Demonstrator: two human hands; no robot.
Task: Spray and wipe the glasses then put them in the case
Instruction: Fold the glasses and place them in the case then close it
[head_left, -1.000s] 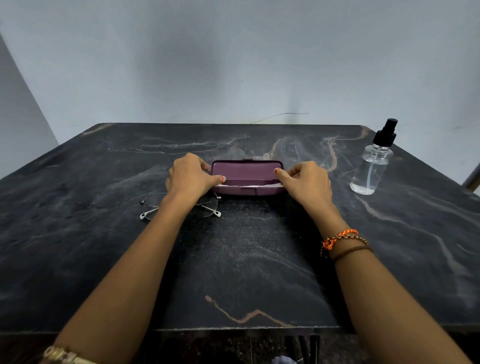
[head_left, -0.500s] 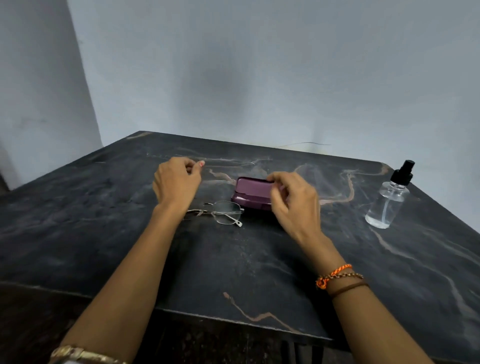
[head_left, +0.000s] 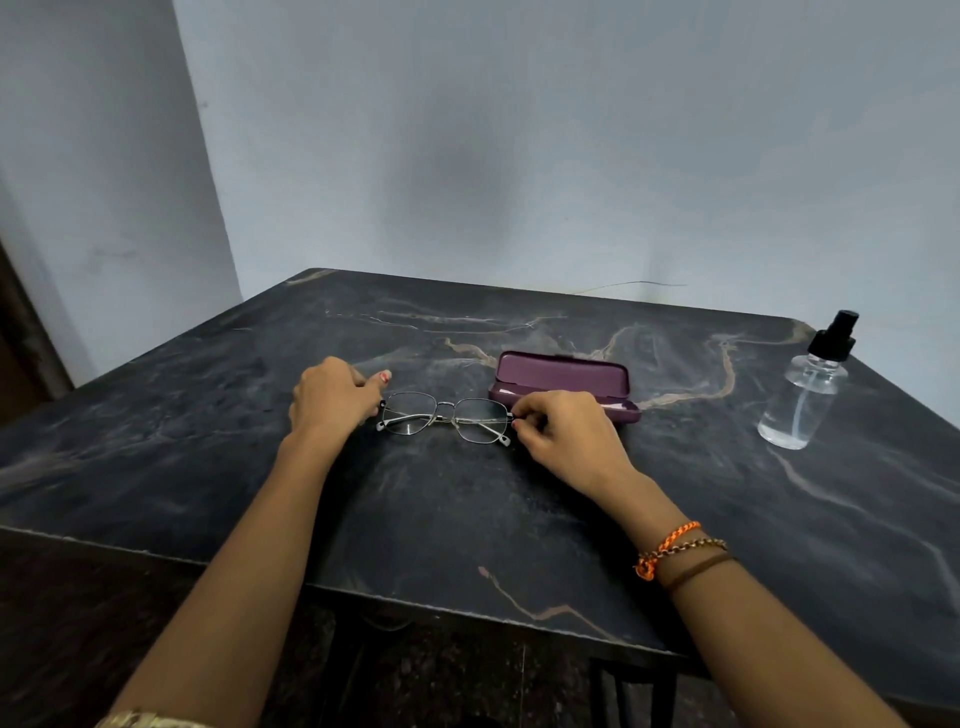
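Glasses (head_left: 448, 417) folded on dark marble table (head_left: 467, 519), between both hands; right hand (head_left: 563, 434) pinches one end, left hand (head_left: 332, 397) curled at other, grip unclear; open case (head_left: 563, 382) behind right hand, spray bottle (head_left: 808, 392) far right, grey walls

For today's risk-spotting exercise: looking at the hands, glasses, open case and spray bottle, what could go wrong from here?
1. Both hands, left hand and right hand, meet the thin glasses at the frame ends; an uneven lift might twist them.
2. The open case lies just behind; the right hand could knock it.
3. The spray bottle stands near the table edge and could tip.
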